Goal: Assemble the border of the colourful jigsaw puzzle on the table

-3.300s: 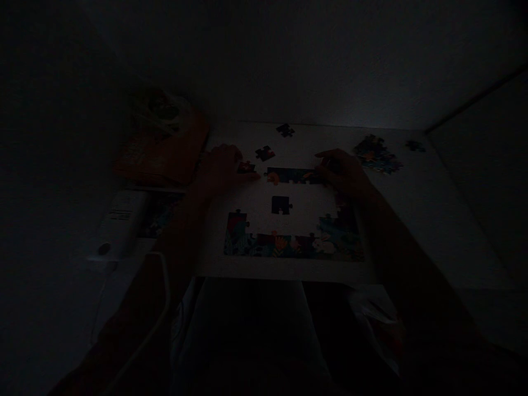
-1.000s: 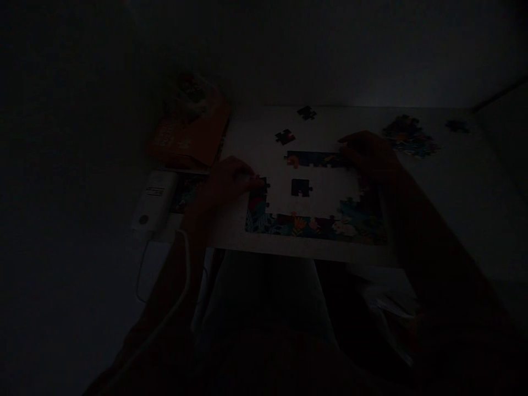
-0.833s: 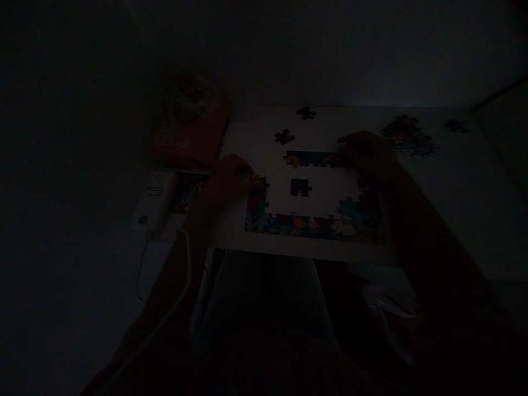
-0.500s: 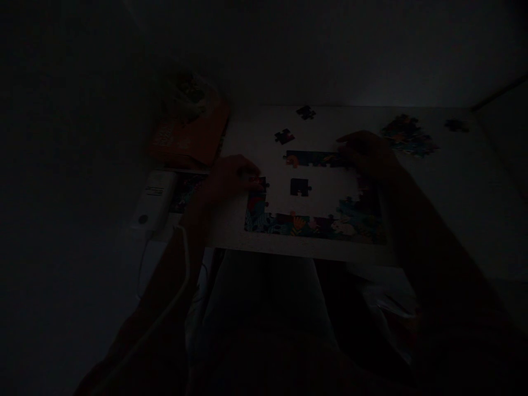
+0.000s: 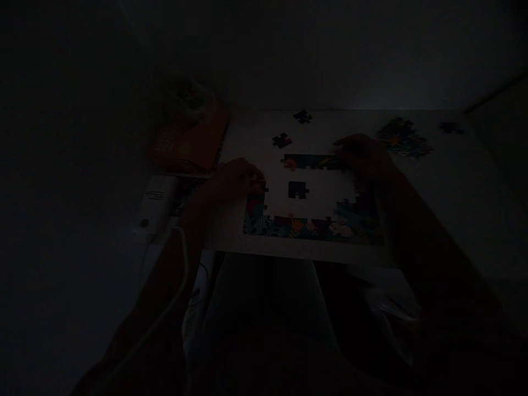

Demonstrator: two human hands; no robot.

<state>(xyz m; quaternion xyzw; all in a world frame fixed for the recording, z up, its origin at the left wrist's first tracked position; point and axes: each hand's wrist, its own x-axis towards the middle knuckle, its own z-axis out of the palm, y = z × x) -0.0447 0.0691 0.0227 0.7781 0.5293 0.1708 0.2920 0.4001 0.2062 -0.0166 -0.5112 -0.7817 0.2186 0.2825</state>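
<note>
The view is very dark. My left hand [image 5: 236, 179] is at the left side of a partly joined jigsaw puzzle frame [image 5: 307, 226], its fingers closed on a dark puzzle piece [image 5: 258, 188] at the upper end of that side. My right hand [image 5: 367, 155] lies over the upper right corner, fingers spread, touching the right end of the joined top strip [image 5: 307, 161] and hiding that corner. Inside the frame lies a single dark puzzle piece [image 5: 297, 190]. Between the top strip and the left side there is a gap.
Two loose pieces, one nearer [image 5: 282, 140] and one farther [image 5: 303, 116], lie beyond the strip. A pile of pieces [image 5: 404, 137] is at the right, another piece [image 5: 451, 127] beyond it. An orange box [image 5: 190, 143] and a white corded device [image 5: 155, 203] are at the left.
My left fingers have come down and closed over the piece at the upper end of the left side. My right hand stays nearly where it was. The view has shifted slightly.
</note>
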